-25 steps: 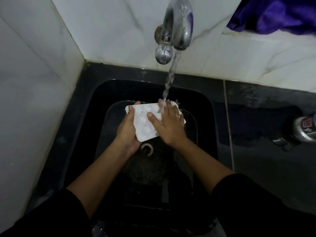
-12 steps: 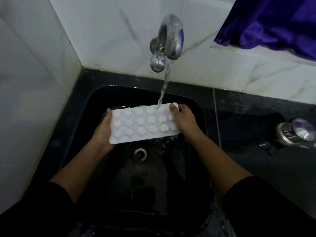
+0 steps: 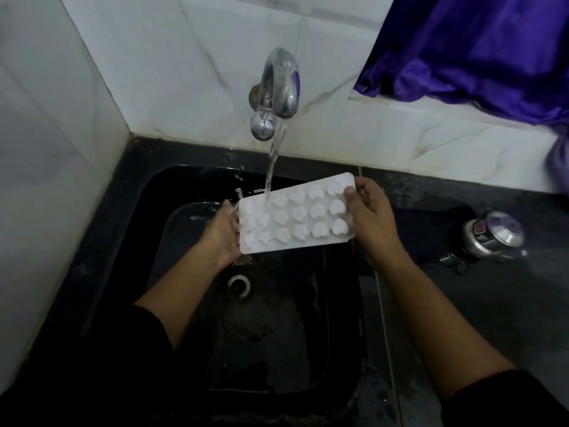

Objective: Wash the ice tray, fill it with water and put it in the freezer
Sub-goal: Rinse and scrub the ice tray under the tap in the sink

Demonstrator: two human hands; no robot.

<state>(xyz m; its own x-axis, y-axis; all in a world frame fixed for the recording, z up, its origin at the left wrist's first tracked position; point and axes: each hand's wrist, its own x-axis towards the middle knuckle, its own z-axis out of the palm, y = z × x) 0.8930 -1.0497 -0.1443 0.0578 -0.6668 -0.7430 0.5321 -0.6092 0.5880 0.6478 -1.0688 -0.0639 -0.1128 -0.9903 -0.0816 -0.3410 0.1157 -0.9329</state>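
The left hand (image 3: 220,234) and right hand (image 3: 372,218) pinch the ends of the white rectangular heart-moulded ice tray (image 3: 295,215); best slide it so the water stream (image 3: 272,167) rinses cavities beside the right fingers (image 3: 350,195)

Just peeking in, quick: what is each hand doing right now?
Left hand: holds the left end of the ice tray.
Right hand: holds its right end.

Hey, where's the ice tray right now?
In the head view, the ice tray is at centre, over the black sink under the running tap, with the left hand holding its left end and the right hand its right.
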